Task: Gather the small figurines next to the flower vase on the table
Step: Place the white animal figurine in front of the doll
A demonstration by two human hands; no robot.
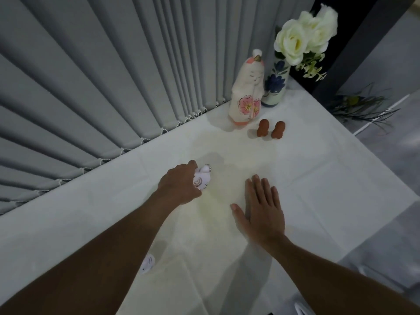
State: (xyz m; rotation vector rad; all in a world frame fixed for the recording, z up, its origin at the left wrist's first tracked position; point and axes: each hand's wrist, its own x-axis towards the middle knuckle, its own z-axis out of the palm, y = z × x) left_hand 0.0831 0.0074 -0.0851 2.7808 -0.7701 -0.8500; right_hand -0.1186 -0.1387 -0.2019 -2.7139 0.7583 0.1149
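Observation:
My left hand (179,184) is closed around a small white rabbit figurine (203,178) in the middle of the white table (318,178). Flat on the cloth just to the right lies my right hand (263,208), palm down and fingers spread, holding nothing. At the far corner stands a blue-flowered vase (276,84) with white roses (302,35). Beside it is a tall white doll figurine (247,92) with a pink flower. Two small brown figurines (263,127) (278,130) stand in front of it. Another small white figurine (147,264) peeks out from under my left forearm.
Grey vertical blinds (102,76) hang along the table's left edge. A dark post (354,42) and thin leafy stems (363,105) sit beyond the far corner. The table's right edge drops away to a grey floor (391,223).

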